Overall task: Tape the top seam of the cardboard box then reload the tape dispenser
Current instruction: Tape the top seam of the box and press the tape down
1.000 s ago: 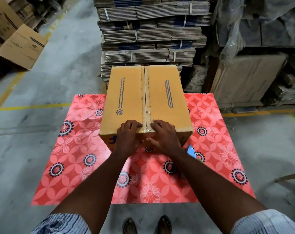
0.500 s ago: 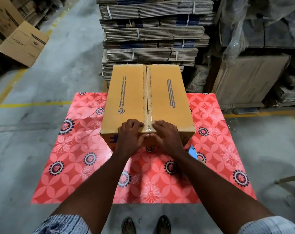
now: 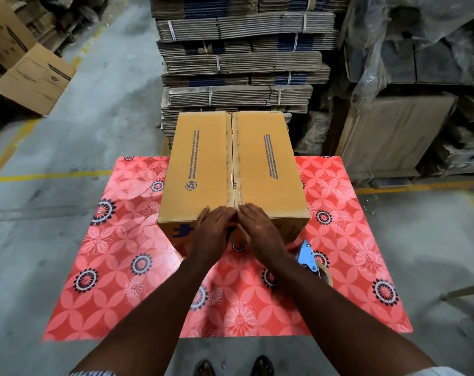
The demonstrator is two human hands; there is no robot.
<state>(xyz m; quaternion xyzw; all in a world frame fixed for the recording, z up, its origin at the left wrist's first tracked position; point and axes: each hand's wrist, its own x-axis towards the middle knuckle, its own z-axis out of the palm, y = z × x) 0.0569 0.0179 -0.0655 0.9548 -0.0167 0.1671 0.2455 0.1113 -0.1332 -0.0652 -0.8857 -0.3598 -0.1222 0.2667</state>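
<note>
Hands (image 3: pixel 237 229) slid down box (image 3: pixel 203 164) front edge, pressing tape (image 3: pixel 233 169) end.

Dim warehouse light, wide-angle bending at edges, slight motion blur.

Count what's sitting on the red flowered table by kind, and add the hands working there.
Cardboard box: 1
Tape dispenser: 1
Hands: 2, left hand and right hand, both pressing the box's near edge at the seam
Total: 4
</note>
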